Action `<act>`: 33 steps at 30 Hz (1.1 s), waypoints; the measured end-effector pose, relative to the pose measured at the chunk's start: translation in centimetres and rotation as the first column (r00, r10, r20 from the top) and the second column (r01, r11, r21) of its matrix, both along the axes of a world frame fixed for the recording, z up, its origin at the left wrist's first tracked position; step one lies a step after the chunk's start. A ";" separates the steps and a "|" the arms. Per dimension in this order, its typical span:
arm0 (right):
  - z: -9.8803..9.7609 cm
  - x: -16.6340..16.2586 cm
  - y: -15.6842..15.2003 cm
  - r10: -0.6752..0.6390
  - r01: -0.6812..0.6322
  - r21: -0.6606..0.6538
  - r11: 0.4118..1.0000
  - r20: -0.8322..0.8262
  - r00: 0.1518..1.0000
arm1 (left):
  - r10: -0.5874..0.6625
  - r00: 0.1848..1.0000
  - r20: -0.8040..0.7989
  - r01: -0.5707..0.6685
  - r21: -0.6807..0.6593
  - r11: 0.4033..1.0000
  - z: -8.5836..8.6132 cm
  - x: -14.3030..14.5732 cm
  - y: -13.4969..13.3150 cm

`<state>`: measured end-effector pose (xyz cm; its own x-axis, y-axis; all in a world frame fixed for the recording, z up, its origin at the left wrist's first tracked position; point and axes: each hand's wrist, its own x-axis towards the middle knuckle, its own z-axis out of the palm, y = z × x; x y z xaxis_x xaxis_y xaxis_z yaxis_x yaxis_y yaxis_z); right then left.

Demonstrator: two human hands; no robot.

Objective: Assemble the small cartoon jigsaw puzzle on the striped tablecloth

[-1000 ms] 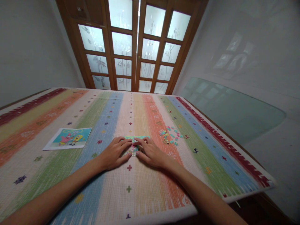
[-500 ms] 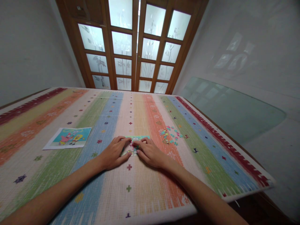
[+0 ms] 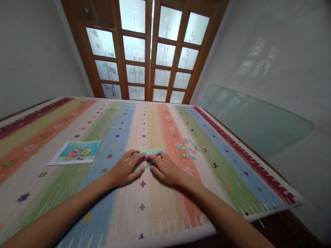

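A small, partly joined jigsaw puzzle [image 3: 150,152] lies on the striped tablecloth [image 3: 155,120] in front of me. My left hand [image 3: 126,168] rests flat on its left side, fingers stretched toward the middle. My right hand [image 3: 164,168] lies on its right side, fingertips pressing down on the pieces where the two hands meet. Both hands cover most of the puzzle; only its green far edge and a bit of the middle show. Neither hand lifts anything.
A heap of loose puzzle pieces [image 3: 187,149] lies just right of my right hand. A cartoon reference picture [image 3: 76,151] sits to the left. Wooden doors with frosted glass panes [image 3: 147,51] stand beyond the table's far edge. A glass sheet [image 3: 253,120] leans at the right.
My right fingertips have drawn in slightly toward the middle of the puzzle. Otherwise both hands stay on it.
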<state>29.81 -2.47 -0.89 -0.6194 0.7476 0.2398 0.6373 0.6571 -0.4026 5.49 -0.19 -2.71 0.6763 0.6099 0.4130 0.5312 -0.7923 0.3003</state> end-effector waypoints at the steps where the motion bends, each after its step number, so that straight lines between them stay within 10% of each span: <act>1: 0.0 0.0 0.0 0.001 -0.001 0.000 1.000 0.001 1.000 | -0.018 1.000 0.002 0.018 0.003 1.000 0.0 0.0 0.0; 33: 0.8 3.7 2.5 -0.063 0.069 0.078 0.995 -0.080 0.995 | -0.048 0.998 0.033 0.046 0.067 0.997 0.2 0.2 0.0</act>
<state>33.48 0.01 -0.12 -0.5469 0.7625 0.3457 0.6494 0.6469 -0.3997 5.69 -0.20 -2.48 0.6879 0.5485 0.4753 0.4833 -0.8347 0.2639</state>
